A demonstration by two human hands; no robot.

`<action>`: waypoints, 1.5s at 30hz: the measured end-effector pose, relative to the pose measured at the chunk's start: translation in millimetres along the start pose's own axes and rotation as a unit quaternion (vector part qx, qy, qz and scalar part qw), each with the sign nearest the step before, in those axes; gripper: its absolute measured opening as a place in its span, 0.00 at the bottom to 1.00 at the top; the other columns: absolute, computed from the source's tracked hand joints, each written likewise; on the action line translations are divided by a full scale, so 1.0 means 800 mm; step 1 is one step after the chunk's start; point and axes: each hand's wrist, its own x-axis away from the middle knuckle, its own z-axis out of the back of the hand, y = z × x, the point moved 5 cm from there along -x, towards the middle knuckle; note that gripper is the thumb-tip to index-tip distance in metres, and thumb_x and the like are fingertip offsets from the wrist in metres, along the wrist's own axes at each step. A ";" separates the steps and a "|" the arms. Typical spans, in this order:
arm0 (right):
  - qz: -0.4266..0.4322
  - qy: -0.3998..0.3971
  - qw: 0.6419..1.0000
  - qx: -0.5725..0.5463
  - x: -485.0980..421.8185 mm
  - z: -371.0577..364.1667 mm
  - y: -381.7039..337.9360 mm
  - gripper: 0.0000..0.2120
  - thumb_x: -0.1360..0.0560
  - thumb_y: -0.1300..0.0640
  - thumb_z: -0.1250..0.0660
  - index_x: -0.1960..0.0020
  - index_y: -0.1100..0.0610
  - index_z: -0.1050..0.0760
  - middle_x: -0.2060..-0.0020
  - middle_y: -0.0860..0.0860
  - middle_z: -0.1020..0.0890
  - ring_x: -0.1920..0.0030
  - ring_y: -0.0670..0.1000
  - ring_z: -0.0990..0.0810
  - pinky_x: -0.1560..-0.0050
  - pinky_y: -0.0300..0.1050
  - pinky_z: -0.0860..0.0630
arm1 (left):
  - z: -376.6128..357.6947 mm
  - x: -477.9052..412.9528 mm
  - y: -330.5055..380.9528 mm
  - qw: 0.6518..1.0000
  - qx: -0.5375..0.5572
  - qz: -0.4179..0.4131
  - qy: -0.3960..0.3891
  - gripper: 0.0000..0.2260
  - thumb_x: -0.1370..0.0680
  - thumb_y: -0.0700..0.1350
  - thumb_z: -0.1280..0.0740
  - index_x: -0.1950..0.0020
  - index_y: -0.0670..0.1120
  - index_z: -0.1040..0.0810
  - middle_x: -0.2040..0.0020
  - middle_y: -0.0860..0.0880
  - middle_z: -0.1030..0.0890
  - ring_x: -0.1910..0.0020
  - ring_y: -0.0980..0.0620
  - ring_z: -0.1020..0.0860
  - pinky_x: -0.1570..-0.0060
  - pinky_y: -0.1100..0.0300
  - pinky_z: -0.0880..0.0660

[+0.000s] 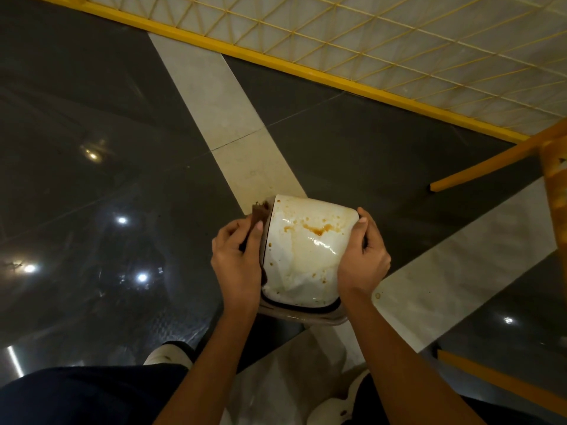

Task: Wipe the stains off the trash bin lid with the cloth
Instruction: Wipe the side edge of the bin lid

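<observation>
White plastic, glossy and smeared, is what I see first: the trash bin lid (306, 259) sits squarely between the person's two hands, its top tipped up toward them. Brown stains (319, 230) pool near its far half, with smaller specks scattered toward the edges.

The left hand (236, 259) is curled round a brown cloth (259, 214), thumb lying along it, and holds it against the lid's left side. The cloth pokes out past the fingertips, up by the lid's far left corner.

The right hand (363, 259) grips the opposite edge. Its thumb rests on top near the far right corner, and the other fingers wrap down the side, out of sight.

Below the lid's near edge a grey-brown rim (306, 315) shows. Underneath everything is a dark polished floor (92, 148) crossed by a pale strip (233, 118). A yellow mesh fence (399, 41) runs along the far side, and orange wooden legs (491, 161) stand to the right.
</observation>
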 end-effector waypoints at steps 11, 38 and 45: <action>0.000 -0.003 1.000 -0.001 0.000 0.000 -0.001 0.15 0.20 0.51 0.44 0.38 0.50 0.24 0.43 0.47 0.20 0.47 0.43 0.24 0.53 0.29 0.30 | 0.003 0.020 -0.006 1.000 0.013 0.006 0.026 0.09 0.25 0.45 0.32 0.47 0.55 0.25 0.51 0.64 0.30 0.46 0.59 0.31 0.49 0.73 0.34; -0.004 -0.005 1.000 0.002 0.001 -0.001 0.000 0.15 0.21 0.47 0.44 0.39 0.47 0.25 0.42 0.46 0.20 0.47 0.43 0.23 0.48 0.38 0.26 | 0.007 -0.028 -0.028 0.981 0.062 0.173 -0.063 0.12 0.25 0.50 0.32 0.44 0.49 0.19 0.52 0.51 0.17 0.50 0.53 0.21 0.47 0.55 0.25; -0.017 0.016 1.000 -0.002 0.001 0.000 0.001 0.14 0.20 0.50 0.44 0.39 0.48 0.24 0.43 0.47 0.20 0.48 0.43 0.23 0.51 0.37 0.27 | -0.016 -0.062 0.005 0.986 0.013 0.145 -0.079 0.11 0.25 0.49 0.33 0.45 0.48 0.19 0.60 0.55 0.21 0.53 0.54 0.23 0.51 0.59 0.28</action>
